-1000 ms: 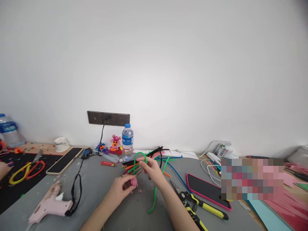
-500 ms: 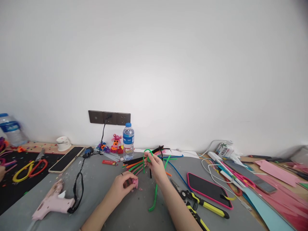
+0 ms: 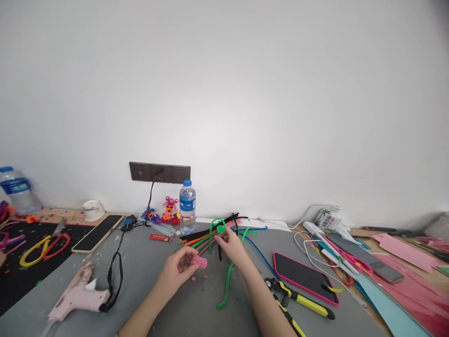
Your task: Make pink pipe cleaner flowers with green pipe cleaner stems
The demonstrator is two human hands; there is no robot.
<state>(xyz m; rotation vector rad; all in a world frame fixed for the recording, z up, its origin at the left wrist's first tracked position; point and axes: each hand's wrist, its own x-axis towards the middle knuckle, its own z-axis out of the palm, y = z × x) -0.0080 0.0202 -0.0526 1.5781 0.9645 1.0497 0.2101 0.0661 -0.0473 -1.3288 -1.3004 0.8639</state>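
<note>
Diffuse, fairly bright illumination, strongest as a pale patch on the middle of the white wall and fading to grey toward the margins, with a darkened upper right corner. Shadows on the grey mat are soft and weak. Wide-angle distortion stretches and tilts the far-left bottle, its lettering illegible; small detail is slightly soft throughout.

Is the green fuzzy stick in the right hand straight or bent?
Bent. The green fuzzy stick rises, then curves over in a rounded arch by the right hand.
</note>
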